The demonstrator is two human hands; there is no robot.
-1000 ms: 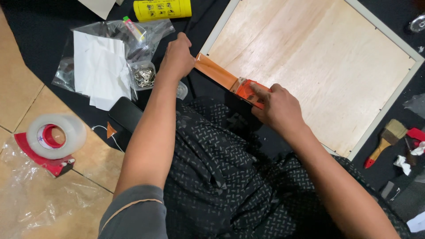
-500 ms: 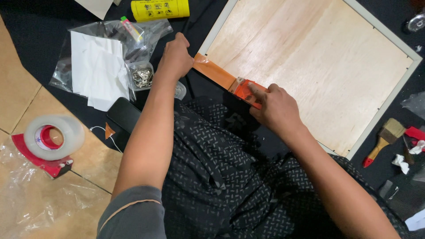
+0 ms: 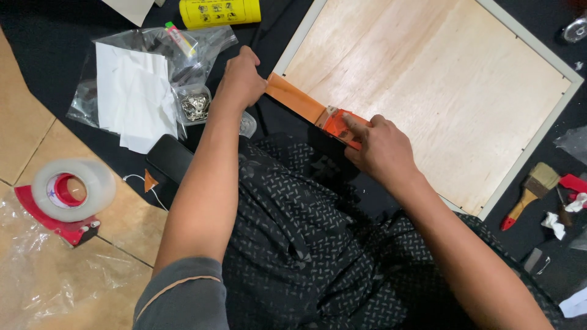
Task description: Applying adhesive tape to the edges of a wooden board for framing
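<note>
A strip of brown tape (image 3: 295, 98) runs along the near edge of the frame (image 3: 531, 145), a white-rimmed frame lying face down with its plywood back (image 3: 428, 79) up. The strip starts at the near-left corner and ends at the orange dispenser (image 3: 340, 124), so only a short stretch of this edge looks covered. By my reading the taping is early: most of this edge, toward the lower right corner, is bare, and the other 3 edges show no tape at all.

The left hand (image 3: 241, 79) sits closed over the start of the strip at the corner, pinning it down; its grip is a loose fist pressed on the tape. The right hand (image 3: 380, 146) is on the dispenser, index finger stretched along its top, the other fingers wrapped around its side, a narrow grip holding the tool against the frame edge.

The frame lies on black cloth (image 3: 55, 43) spread over a tiled floor (image 3: 24, 122), just in front of the person's patterned lap. To the left are a clear bag (image 3: 147, 85) with white paper and small metal hangers, a yellow can (image 3: 220, 12), and a roll of clear tape (image 3: 73, 189) on a red holder. To the right lie a paintbrush (image 3: 531, 190) and small scraps.
</note>
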